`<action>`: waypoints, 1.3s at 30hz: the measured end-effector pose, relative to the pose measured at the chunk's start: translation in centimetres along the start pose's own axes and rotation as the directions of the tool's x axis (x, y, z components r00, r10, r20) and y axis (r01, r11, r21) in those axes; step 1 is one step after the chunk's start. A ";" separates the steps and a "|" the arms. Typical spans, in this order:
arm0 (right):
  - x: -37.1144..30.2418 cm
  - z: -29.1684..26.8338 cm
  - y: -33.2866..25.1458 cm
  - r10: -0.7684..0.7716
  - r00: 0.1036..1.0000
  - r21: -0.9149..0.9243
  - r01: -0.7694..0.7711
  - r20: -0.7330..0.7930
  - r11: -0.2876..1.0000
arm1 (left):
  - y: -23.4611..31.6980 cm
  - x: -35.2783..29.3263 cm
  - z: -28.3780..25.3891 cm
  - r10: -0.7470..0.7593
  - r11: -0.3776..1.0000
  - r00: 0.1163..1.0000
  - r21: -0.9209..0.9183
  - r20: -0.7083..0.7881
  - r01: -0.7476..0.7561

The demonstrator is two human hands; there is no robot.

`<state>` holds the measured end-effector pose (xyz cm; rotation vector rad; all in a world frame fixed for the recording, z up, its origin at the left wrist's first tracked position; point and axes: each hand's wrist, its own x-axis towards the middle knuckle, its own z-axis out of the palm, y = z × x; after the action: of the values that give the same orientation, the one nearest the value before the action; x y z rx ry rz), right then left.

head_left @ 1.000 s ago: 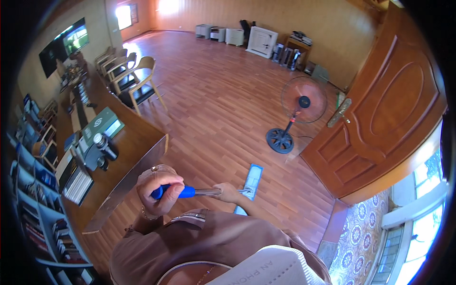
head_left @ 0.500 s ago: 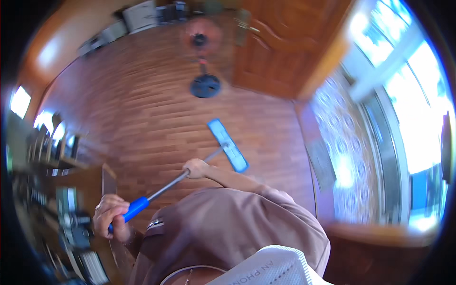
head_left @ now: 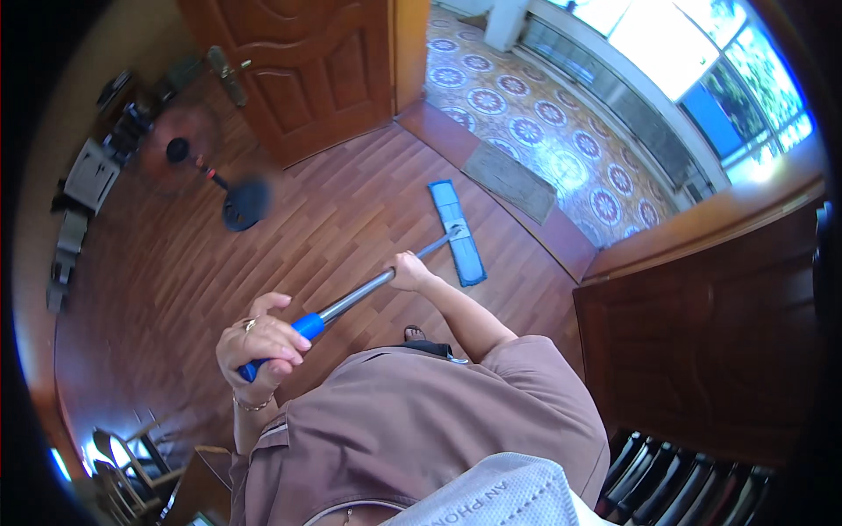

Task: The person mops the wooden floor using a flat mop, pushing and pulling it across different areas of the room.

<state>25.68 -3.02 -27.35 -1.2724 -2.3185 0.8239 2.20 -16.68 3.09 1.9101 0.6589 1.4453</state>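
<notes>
I hold a flat mop across my front with both hands. My left hand (head_left: 263, 344) is around the blue grip (head_left: 307, 327) at the handle's upper end, its index finger lifted away. Lower on the metal pole (head_left: 355, 296), my right hand (head_left: 409, 272) is closed, with that arm stretched forward. The mop's long light-blue pad (head_left: 458, 235) lies flat on the wood-plank floor (head_left: 342, 219), a short way from the doorway. Part of my foot (head_left: 414, 333) shows below the pole.
A standing fan (head_left: 246, 206) is ahead on the left, near an open wooden door (head_left: 307, 88). A grey doormat (head_left: 509, 182) lies at the threshold beside patterned tiles (head_left: 548, 114). Another wooden door panel (head_left: 702, 342) stands at right. Chairs (head_left: 132, 465) are at lower left.
My view has turned right, so the fan and door sit farther left. The mop pad is now closer to the doormat. My left index finger has lifted off the grip.
</notes>
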 end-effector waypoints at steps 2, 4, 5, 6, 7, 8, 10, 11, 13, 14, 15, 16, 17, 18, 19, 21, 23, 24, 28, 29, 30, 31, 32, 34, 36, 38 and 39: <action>-3.0 -1.7 1.8 0.056 0.997 -0.007 -0.057 -0.055 0.998 | -1.7 1.6 1.2 0.001 0.992 0.994 -0.125 0.108 0.012; -6.7 -3.3 2.3 0.188 0.968 0.037 -0.185 -0.165 0.982 | -2.9 2.9 2.6 0.015 0.979 0.982 -0.204 0.188 0.024; -8.4 -3.7 2.5 0.204 0.961 0.037 -0.201 -0.187 0.979 | -3.1 3.6 3.2 0.025 0.966 0.970 -0.255 0.244 0.040; -10.3 -4.0 2.7 0.290 0.933 0.042 -0.287 -0.216 0.957 | -3.5 4.2 3.8 0.030 0.950 0.955 -0.304 0.295 0.065; -12.2 -4.2 2.8 0.371 0.897 0.046 -0.371 -0.242 0.927 | -4.2 4.6 4.5 0.049 0.945 0.950 -0.321 0.308 0.056; -14.4 -4.2 3.0 0.407 0.868 0.032 -0.416 -0.286 0.909 | -5.1 5.0 5.3 0.053 0.920 0.927 -0.380 0.370 0.099; -18.4 -3.9 3.0 0.471 0.800 0.023 -0.500 -0.372 0.866 | -6.2 5.8 7.1 0.071 0.877 0.877 -0.448 0.475 0.172; -20.7 -3.3 3.2 0.505 0.758 0.027 -0.544 -0.413 0.839 | -7.0 5.9 8.2 0.094 0.858 0.844 -0.474 0.527 0.200; -25.8 -1.5 4.3 0.558 0.673 0.036 -0.622 -0.485 0.782 | -8.2 6.3 11.1 0.126 0.829 0.755 -0.487 0.643 0.276; -28.2 -0.7 4.4 0.603 0.644 0.041 -0.666 -0.471 0.744 | -8.5 6.1 12.4 0.091 0.803 0.712 -0.474 0.697 0.361; -30.6 -0.1 4.3 0.645 0.614 0.044 -0.708 -0.455 0.705 | -8.8 5.6 13.7 0.059 0.773 0.663 -0.455 0.746 0.443; -33.0 0.5 4.1 0.696 0.587 0.072 -0.741 -0.414 0.667 | -9.2 5.2 15.0 0.031 0.748 0.591 -0.410 0.806 0.521; -35.6 1.8 4.0 0.729 0.543 0.120 -0.762 -0.417 0.637 | -9.4 4.7 16.2 0.007 0.723 0.511 -0.357 0.860 0.591; -37.7 2.7 3.3 0.794 0.490 0.173 -0.801 -0.361 0.573 | -10.0 3.7 17.4 0.005 0.684 0.468 -0.344 0.884 0.643; -40.3 4.3 3.1 0.808 0.471 0.173 -0.816 -0.354 0.551 | -10.2 2.8 18.6 0.013 0.641 0.418 -0.329 0.908 0.694; -43.7 6.8 1.6 0.862 0.408 0.089 -0.888 -0.302 0.452 | -10.7 1.3 20.9 0.052 0.605 0.302 -0.270 0.952 0.749; -45.0 7.9 -1.2 0.936 0.280 0.228 -0.917 -0.214 0.326 | -10.4 0.3 22.0 0.075 0.556 0.219 -0.224 0.973 0.801; -44.8 7.6 -2.5 0.936 0.282 0.228 -0.917 -0.212 0.328 | -10.5 0.1 22.3 0.070 0.531 0.197 -0.204 0.978 0.822; -43.1 7.4 -4.9 0.974 0.192 0.276 -0.936 -0.123 0.219 | -10.5 1.3 22.1 0.034 0.535 0.183 -0.173 0.982 0.827; -42.4 6.9 -4.8 0.965 0.227 0.224 -0.942 -0.129 0.251 | -10.5 1.9 21.8 0.048 0.530 0.232 -0.222 0.971 0.819; -41.8 6.5 -4.5 0.958 0.251 0.204 -0.939 -0.139 0.276 | -10.2 2.9 21.3 0.021 0.554 0.258 -0.226 0.966 0.801; -41.0 6.2 -4.0 0.943 0.291 0.214 -0.922 -0.164 0.322 | -9.7 3.9 20.6 -0.015 0.578 0.285 -0.225 0.958 0.785; -39.9 5.8 -3.5 0.924 0.334 0.221 -0.902 -0.186 0.370 | -9.4 4.9 19.7 -0.030 0.599 0.327 -0.245 0.945 0.762; -37.2 4.2 -2.8 0.860 0.457 0.095 -0.868 -0.227 0.487 | -8.6 6.6 17.8 -0.069 0.622 0.396 -0.271 0.916 0.735; -33.4 1.0 -3.8 0.790 0.563 0.105 -0.794 -0.241 0.598 | -8.1 7.7 14.9 -0.111 0.689 0.484 -0.284 0.868 0.667; -30.0 -1.3 -3.7 0.733 0.653 0.063 -0.737 -0.192 0.673 | -6.7 8.5 12.2 -0.119 0.665 0.577 -0.366 0.808 0.650; -29.0 -1.0 -2.7 0.657 0.704 0.074 -0.665 -0.269 0.743 | -6.5 8.7 11.0 -0.089 0.666 0.635 -0.428 0.767 0.611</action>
<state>39.72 -28.53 -26.02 -2.1400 -1.6319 0.7387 15.05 -8.25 1.77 1.4203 0.1077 0.4584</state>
